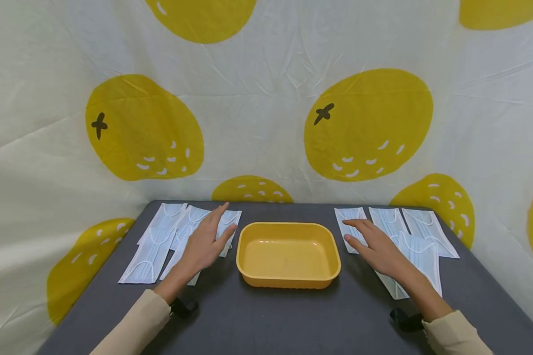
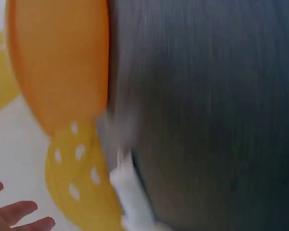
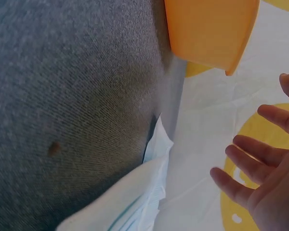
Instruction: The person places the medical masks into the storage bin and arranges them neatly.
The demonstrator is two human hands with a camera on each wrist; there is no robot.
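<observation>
Head view: a yellow tray [image 1: 287, 231] sits at lower centre of the frame on a dark table [image 1: 293, 320], and nothing lies in it. Left of it is a fan of white masks [image 1: 160, 241]; right of it, another group, the right masks [image 1: 426, 231]. The left hand [image 1: 206, 244] lies flat with straight fingers over the inner edge of the left pile, gripping nothing. The right hand [image 1: 377, 249] is likewise spread, fingertips on or just above the innermost right mask. Judging from this, the step in hand is the reach for a mask on each side; the next move calls for pinching one single mask free of its overlapping neighbours.

Left wrist view: badly blurred. The tray's orange-looking wall [image 2: 58, 62] fills the upper left, the table the right, a white mask edge [image 2: 127, 192] at bottom centre. Fingertips [image 2: 19, 211] show straight at lower left.

Right wrist view: the tray [image 3: 209, 29] is at top, a mask [image 3: 135, 197] at bottom, and the open fingers [image 3: 245, 159] spread at right, touching nothing here.
</observation>
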